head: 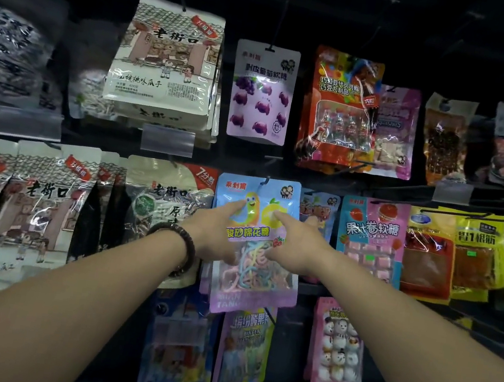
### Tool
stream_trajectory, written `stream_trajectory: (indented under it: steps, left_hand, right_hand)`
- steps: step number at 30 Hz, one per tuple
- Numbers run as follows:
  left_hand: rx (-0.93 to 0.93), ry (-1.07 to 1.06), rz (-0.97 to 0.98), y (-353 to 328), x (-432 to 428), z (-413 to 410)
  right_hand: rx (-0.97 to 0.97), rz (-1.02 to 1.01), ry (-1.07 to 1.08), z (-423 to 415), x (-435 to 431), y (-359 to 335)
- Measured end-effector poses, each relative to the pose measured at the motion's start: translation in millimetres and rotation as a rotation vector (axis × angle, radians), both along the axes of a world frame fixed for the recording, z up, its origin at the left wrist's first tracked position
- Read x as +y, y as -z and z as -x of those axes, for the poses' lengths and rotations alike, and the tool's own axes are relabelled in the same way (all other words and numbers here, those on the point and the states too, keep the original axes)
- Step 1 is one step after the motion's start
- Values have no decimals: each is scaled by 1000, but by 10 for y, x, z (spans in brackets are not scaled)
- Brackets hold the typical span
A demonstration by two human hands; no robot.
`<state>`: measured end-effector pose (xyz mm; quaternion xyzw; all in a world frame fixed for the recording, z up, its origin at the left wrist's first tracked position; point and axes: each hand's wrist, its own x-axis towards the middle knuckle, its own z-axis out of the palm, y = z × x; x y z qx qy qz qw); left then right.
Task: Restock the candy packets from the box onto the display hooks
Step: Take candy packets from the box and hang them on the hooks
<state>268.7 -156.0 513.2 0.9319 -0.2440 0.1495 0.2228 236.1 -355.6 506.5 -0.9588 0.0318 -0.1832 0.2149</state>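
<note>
the packet (254, 233) hangs on a hook (266, 180), my left hand (215, 229) holding its left edge, right hand (298, 245) its right; seed bags (40, 218) lie left; snowman pack (336, 347) below right.

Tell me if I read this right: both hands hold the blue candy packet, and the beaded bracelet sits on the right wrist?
Not quite. The head view shows the beaded bracelet on the left wrist, not the right. The rest stands: the left hand and the right hand both hold the blue candy packet.
</note>
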Motion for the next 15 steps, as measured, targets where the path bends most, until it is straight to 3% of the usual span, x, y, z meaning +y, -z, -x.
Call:
stream_trajectory:
  steps: [4, 11, 15]
  left_hand:
    - [-34, 21, -47, 181, 150, 92]
    - [-124, 96, 46, 719, 636, 687]
    - [-13, 153, 68, 1402, 1017, 1126]
  right_hand:
    - [-21, 91, 1, 106, -59, 135]
    - [-36, 217, -151, 832, 140, 687]
    - [40, 294, -253, 1296, 353, 1212]
